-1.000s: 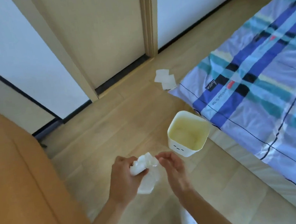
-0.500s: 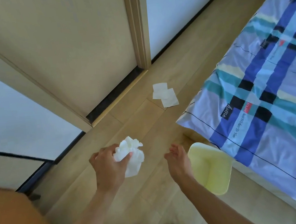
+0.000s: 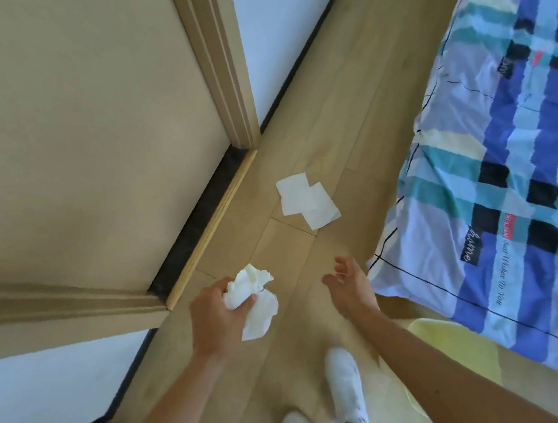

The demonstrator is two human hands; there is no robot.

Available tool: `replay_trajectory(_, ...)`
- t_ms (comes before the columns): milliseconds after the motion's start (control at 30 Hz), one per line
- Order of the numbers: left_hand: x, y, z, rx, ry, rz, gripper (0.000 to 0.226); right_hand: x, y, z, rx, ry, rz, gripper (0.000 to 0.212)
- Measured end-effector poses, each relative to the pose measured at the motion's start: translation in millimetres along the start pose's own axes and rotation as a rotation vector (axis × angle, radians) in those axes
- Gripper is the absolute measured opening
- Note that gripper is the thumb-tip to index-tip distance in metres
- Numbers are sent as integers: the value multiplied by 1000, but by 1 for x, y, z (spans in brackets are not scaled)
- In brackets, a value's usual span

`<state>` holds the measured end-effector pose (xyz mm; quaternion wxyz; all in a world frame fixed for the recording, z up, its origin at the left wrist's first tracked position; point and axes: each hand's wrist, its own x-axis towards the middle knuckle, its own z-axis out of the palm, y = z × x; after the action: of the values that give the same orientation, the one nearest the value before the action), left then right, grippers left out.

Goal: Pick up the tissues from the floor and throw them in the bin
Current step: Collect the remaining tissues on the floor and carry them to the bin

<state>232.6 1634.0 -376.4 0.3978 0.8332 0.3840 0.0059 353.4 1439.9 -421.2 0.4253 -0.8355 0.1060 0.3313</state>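
Two flat tissues lying on floor, overlapping, well ahead of both sets of fingertips, between door frame and bed.

L hand: fingers curling round wad, thumb pressing it from top; crumpled bulk sticking out above fingers, loose tail hanging below them to the right.

R hand: holding nothing, palm facing left, fingers loosely spread and slightly bent, pointing twd flat tissues, not touching anything.

Bin: pale yellow, rim partly showing behind R wrist, under R forearm, near side of fingers, just beside bed edge. Inside not visible.

Bed: plaid cover, blue/teal/black, corner hanging just right of R fingers.

Shoes: white, pair standing on floor below both hands, betw. forearms; nearer one blurred.
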Motion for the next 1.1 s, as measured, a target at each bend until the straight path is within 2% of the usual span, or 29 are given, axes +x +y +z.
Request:
replay_trajectory(167, 90, 32, 9, 43, -131, 13, 18, 58, -35, -2, -10, 30, 119, 54)
replay_trajectory(267, 154, 42, 21, 51, -130, 19, 15, 104, -56, 6, 11, 27, 201, 57)
replay_trajectory(400, 234, 33, 53, 117, -189, 86, 24, 173, -67, 29, -45, 77, 196, 63)
replay_trajectory(600, 315, -27, 89, 161, -367, 134, 23, 286, -48, 90, -238, 34, 224, 77)
replay_trajectory(800, 396, -117, 138, 206, -452, 139, 17, 428, 2, 147, -336, 90, 263, 72)
replay_trajectory(900, 426, -158, 161, 225, -482, 121, 24, 491, 29, 171, -483, 199, 263, 76)
replay_trajectory(1000, 451, -185, 184, 232, -500, 121, 36, 534, 45, 186, -509, 327, 316, 83)
replay_trajectory(1100, 466, -190, 196, 227, -507, 158, 37, 548, 56, 197, -591, 404, 251, 66)
